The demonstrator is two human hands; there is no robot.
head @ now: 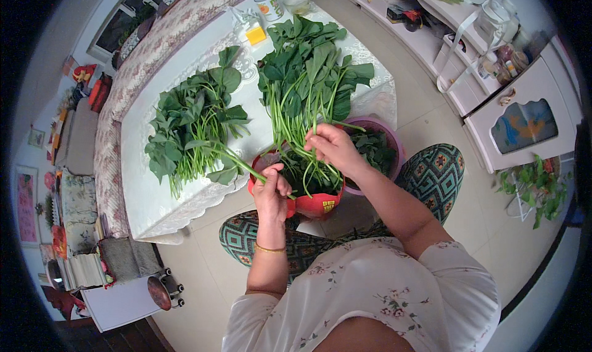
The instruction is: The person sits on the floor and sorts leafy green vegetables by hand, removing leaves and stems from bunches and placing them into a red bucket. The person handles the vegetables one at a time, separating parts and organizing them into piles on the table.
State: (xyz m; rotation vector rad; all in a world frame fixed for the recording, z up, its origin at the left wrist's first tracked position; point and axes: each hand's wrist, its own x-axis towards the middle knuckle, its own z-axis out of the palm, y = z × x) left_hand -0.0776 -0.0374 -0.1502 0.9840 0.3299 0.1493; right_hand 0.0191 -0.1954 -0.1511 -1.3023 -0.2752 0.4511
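Note:
My left hand (270, 190) grips a long green leaf stem (236, 160), its leafy end pointing up and left. Over the cut ends of the larger bunch of leafy greens (303, 74), my right hand (335, 148) has its thumb and fingers brought together; whether a stem is pinched there is unclear. Below both hands is a red container (319, 206) with leaves and thin stems inside. A pink-purple basin (397, 144) with more leaves stands beside it, partly behind my right forearm. The smaller bunch of greens (194, 121) lies to the left on the lace-covered table (148, 204).
At the table's far end are a can (268, 5), a glass bowl (297, 3) and a yellow box (255, 35). A floral sofa (111, 153) runs along the left. A white cabinet (518, 116) and a potted plant (539, 185) stand right. A wheeled stool (162, 292) is lower left.

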